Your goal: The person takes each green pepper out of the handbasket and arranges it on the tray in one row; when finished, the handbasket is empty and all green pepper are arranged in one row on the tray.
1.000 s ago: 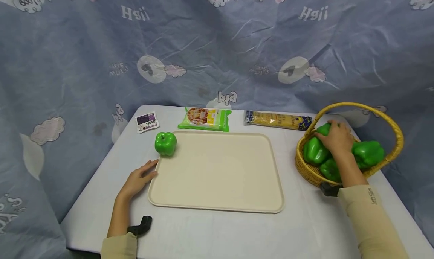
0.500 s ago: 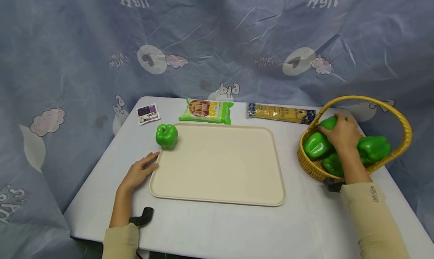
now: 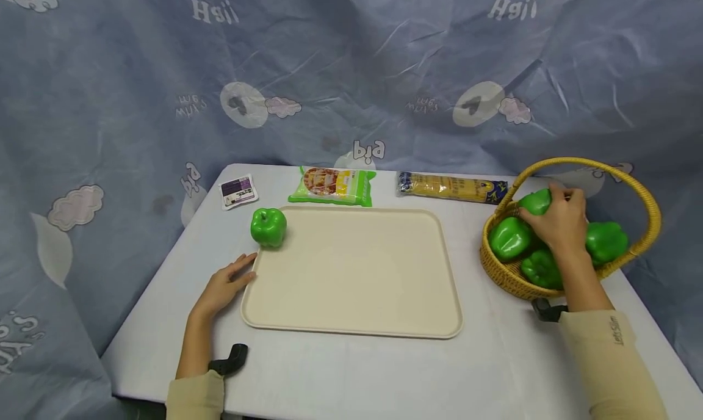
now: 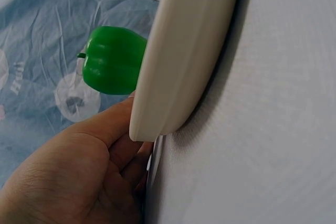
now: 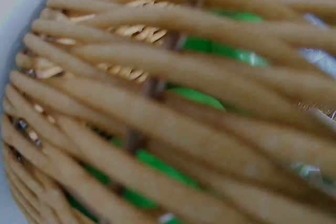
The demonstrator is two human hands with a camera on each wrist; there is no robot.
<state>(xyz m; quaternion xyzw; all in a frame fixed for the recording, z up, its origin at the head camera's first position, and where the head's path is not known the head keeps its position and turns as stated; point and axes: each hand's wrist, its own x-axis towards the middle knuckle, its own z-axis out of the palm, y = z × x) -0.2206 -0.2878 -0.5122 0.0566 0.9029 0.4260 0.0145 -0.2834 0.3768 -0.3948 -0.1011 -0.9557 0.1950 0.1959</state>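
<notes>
My right hand [image 3: 562,221] reaches into the yellow wicker basket [image 3: 508,279] and grips a green bell pepper [image 3: 534,201] at the back, thumb on its left side. Around it in the basket lie other green bell peppers, one at the left [image 3: 511,238], one in front [image 3: 540,268] and one at the right [image 3: 606,243]. My left hand [image 3: 221,290] rests at the left edge of the cream tray [image 3: 351,273], thumb and fingertips at the rim. A single green bell pepper [image 4: 114,60] sits at the tray's back left corner. Basket weave fills the right wrist view, hiding that hand.
Behind the tray lie a green food packet [image 3: 333,186] and a long yellow packet [image 3: 453,187]. A small white and purple sachet [image 3: 238,191] is at the back left. The basket's tall handle [image 3: 648,209] arches over the right forearm's side. A blue printed cloth [image 3: 351,72] hangs behind.
My right hand has shifted slightly up and right within the basket, and the gripped bell pepper shows more clearly, apart from its neighbours. My left hand stays at the tray's rim.
</notes>
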